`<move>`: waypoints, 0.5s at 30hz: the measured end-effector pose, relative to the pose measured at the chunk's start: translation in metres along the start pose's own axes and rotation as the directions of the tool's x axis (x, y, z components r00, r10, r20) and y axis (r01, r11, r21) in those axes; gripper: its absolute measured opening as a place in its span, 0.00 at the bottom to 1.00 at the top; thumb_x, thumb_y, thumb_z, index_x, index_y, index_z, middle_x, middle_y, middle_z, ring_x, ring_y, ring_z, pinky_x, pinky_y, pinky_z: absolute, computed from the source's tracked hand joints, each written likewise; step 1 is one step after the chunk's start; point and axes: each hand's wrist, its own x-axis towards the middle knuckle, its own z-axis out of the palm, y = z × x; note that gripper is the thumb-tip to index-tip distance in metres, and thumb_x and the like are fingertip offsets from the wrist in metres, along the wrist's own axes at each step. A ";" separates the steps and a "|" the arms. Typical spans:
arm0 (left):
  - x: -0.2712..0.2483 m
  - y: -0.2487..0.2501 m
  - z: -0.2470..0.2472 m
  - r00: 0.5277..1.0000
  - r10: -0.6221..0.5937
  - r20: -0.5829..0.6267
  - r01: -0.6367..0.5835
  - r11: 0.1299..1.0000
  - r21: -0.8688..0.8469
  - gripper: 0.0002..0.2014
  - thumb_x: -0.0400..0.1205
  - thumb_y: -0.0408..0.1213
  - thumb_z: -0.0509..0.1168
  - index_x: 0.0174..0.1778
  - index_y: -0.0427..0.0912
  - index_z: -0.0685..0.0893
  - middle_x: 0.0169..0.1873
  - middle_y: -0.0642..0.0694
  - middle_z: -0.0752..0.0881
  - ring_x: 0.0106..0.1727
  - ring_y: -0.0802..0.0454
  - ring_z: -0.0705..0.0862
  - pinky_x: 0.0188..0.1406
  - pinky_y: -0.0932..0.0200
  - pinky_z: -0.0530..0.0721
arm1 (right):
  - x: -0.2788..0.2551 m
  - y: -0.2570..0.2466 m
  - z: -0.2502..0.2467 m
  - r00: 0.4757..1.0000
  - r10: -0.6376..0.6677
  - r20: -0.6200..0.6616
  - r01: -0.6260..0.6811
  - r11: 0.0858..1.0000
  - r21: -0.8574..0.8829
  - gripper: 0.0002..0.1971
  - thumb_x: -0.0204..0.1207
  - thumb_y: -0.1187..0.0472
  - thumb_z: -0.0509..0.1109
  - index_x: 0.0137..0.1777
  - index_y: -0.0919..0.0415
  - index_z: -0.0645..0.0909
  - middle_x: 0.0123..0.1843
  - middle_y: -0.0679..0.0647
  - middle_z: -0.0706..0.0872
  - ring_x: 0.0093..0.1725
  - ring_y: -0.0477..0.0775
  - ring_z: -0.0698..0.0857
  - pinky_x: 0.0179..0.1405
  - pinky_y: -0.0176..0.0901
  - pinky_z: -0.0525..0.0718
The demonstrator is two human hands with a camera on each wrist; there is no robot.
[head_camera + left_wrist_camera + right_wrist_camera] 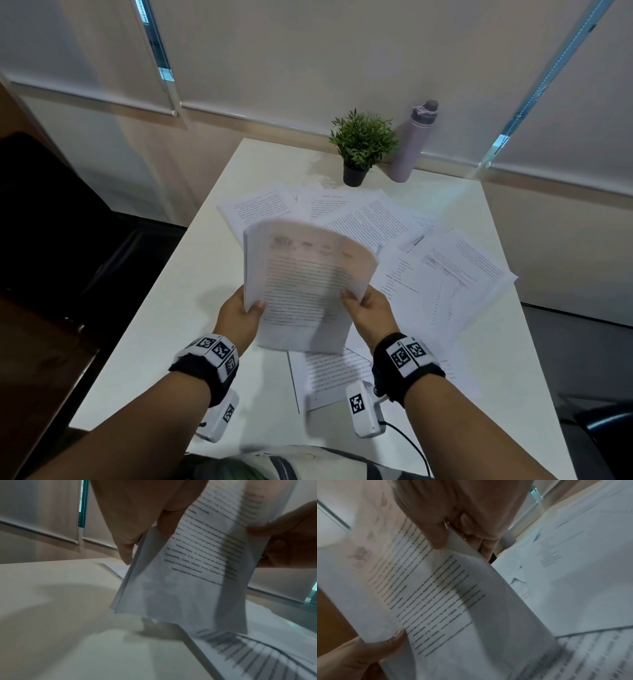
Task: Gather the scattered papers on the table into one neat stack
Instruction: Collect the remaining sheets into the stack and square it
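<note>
A bundle of printed papers (301,284) stands almost upright above the white table (164,308), its top curling back. My left hand (245,313) pinches its left edge, thumb on the front sheet. My right hand (364,306) pinches the right edge the same way. The left wrist view shows the bundle (185,582) with my left hand's fingers (126,550) behind it. In the right wrist view the sheets (436,601) bend under my right thumb (436,539). Several loose sheets (442,270) lie spread flat on the table behind and to the right, one more sheet (329,377) under the bundle.
A small potted plant (359,147) and a lilac bottle (412,144) stand at the table's far edge by the window blinds. A dark chair (41,219) sits left of the table. Bare tabletop lies to the left of the hands.
</note>
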 end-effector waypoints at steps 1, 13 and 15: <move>0.000 0.001 -0.001 1.000 0.019 -0.002 -0.019 1.000 0.009 0.12 0.83 0.31 0.59 0.60 0.48 0.78 0.49 0.50 0.83 0.50 0.49 0.81 0.49 0.59 0.79 | 0.002 -0.003 -0.001 1.000 -0.015 -0.004 0.015 1.000 -0.013 0.11 0.80 0.61 0.66 0.46 0.42 0.84 0.53 0.50 0.90 0.57 0.54 0.87 0.54 0.46 0.85; 0.010 -0.069 -0.086 0.955 -0.224 -0.192 0.276 0.908 0.314 0.12 0.83 0.29 0.59 0.62 0.34 0.78 0.51 0.36 0.83 0.46 0.45 0.77 0.49 0.54 0.74 | 0.045 0.076 -0.039 0.972 0.219 0.086 -0.064 0.596 -0.800 0.32 0.80 0.50 0.63 0.83 0.48 0.57 0.84 0.56 0.60 0.83 0.58 0.60 0.80 0.53 0.61; 0.010 -0.084 -0.101 0.941 -0.259 -0.216 0.326 0.864 0.383 0.11 0.82 0.29 0.59 0.60 0.32 0.78 0.52 0.33 0.83 0.45 0.44 0.76 0.49 0.54 0.73 | 0.051 0.085 -0.042 0.958 0.280 0.053 -0.073 0.421 -0.904 0.34 0.80 0.46 0.61 0.83 0.40 0.49 0.87 0.52 0.46 0.85 0.60 0.49 0.80 0.64 0.57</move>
